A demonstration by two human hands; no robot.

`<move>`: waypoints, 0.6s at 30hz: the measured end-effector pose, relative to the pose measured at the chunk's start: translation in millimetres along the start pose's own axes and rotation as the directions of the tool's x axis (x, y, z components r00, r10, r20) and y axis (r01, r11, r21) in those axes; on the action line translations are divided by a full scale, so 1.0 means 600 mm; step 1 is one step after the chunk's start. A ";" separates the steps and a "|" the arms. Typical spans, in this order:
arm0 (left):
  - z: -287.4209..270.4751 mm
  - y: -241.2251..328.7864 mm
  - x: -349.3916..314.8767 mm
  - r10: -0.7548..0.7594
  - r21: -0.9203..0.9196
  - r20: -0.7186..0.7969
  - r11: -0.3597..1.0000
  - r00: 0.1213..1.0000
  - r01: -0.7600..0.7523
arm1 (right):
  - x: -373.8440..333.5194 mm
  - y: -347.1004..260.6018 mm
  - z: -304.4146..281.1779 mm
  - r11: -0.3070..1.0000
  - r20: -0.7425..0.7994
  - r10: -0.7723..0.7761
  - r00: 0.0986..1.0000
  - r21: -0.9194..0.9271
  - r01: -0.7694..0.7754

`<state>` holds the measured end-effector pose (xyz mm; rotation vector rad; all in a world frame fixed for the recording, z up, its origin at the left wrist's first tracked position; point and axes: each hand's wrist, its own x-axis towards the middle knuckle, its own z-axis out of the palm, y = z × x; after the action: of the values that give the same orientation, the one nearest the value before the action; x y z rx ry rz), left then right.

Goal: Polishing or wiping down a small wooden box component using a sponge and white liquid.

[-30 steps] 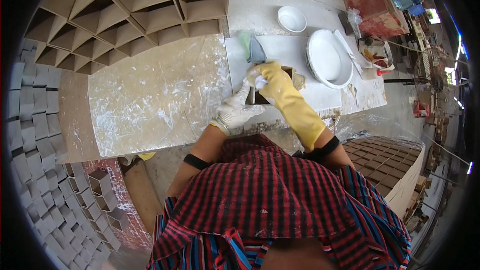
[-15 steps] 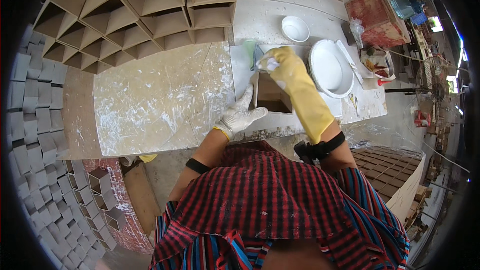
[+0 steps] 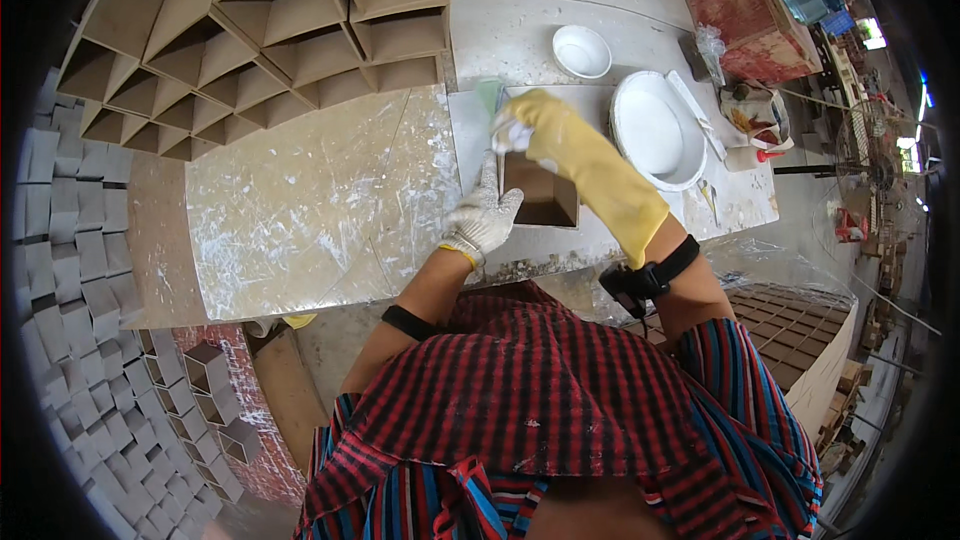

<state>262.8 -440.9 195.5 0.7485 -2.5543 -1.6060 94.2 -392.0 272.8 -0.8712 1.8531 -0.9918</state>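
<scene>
Yellow rubber covers the right hand, which is over the far left corner of an open brown box. Its grip is curled inward with white at the fingertips; whether that is something held or only a coating I cannot tell. The left hand, in a white knitted glove, rests against the box's near left side, forefinger stretched along the wall and thumb by the rim. Its grip is partly open; I cannot tell whether it pinches the wall.

The box sits near the front edge of the desk, its opening facing up. Just beyond the right hand is a pale green thing, partly hidden. Farther back stands a small white bowl; to the right is a large white basin, with a long pale stick along its right side. More open brown boxes are stacked at the far left of the desk.
</scene>
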 end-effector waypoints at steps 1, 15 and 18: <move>0.000 0.002 0.000 -0.002 0.000 -0.001 1.000 1.000 0.002 | -0.003 0.011 0.002 1.000 0.002 0.000 1.000 0.001 0.000; -0.006 0.011 -0.002 -0.090 0.034 0.030 0.995 0.995 0.089 | -0.052 0.028 -0.063 0.574 -0.066 -0.260 0.963 -0.813 0.099; 0.003 -0.008 -0.001 0.027 -0.089 -0.008 0.996 1.000 -0.027 | -0.025 0.026 -0.034 0.694 -0.003 -0.457 0.890 -0.627 0.354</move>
<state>264.6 -440.9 191.0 0.7069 -2.4589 -1.6931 79.1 -366.4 270.8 -1.7059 2.2182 -0.7126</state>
